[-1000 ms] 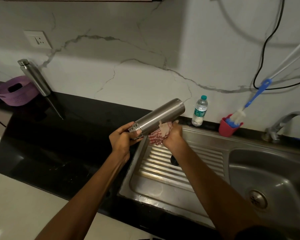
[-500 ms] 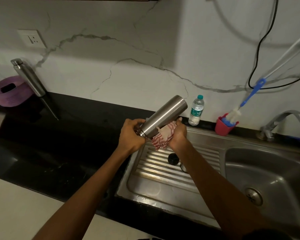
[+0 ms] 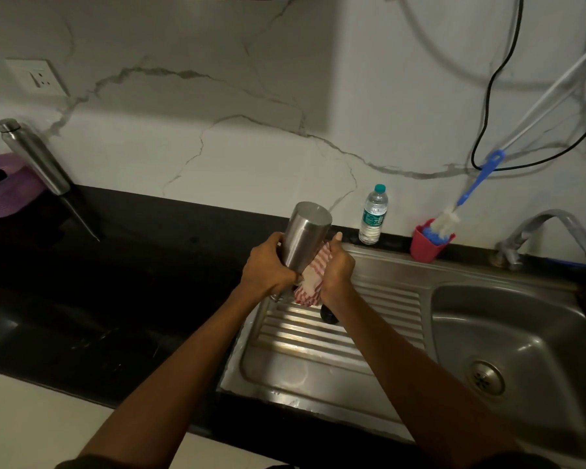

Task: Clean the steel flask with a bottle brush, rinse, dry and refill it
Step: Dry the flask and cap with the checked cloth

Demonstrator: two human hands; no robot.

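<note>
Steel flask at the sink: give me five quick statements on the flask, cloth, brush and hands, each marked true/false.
1. The left hand grips the steel flask. True.
2. The right hand presses a red-and-white striped cloth against the flask. True.
3. The bottle brush is inside the flask. False: it stands in a red cup behind the sink.
4. The plastic water bottle lies in the sink basin. False: it stands upright by the wall.
5. The flask is held base up. True.
</note>
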